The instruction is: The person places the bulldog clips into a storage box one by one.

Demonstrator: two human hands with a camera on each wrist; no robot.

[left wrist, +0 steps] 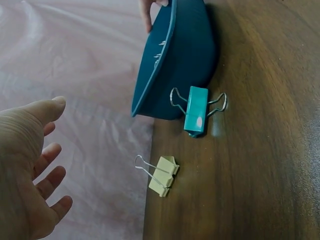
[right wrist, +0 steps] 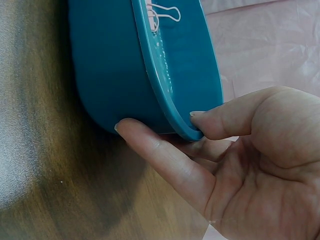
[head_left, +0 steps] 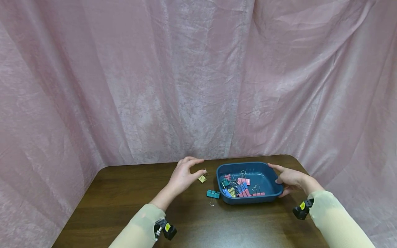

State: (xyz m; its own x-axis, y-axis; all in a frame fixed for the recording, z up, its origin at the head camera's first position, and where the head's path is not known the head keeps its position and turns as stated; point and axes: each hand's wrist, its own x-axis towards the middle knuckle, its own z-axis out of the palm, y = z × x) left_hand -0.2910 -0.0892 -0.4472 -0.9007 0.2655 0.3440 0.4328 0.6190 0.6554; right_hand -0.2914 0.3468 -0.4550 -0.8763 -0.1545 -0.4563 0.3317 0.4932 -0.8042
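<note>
My left hand hovers over the table with its fingers apart and nothing in them. Just past its thumb lies a yellow binder clip, one wire handle standing out in the left wrist view. A larger teal binder clip lies beside the left end of a blue plastic bin. At the bin's other end, my right hand grips the corner, thumb inside the rim and fingers against the outer wall. Pink, blue, yellow and green binder clips are heaped toward the bin's left side.
The brown wooden table carries the bin near its far right part. A pink curtain hangs right behind the table's far edge. Small black cameras are strapped at both wrists, below the sleeves.
</note>
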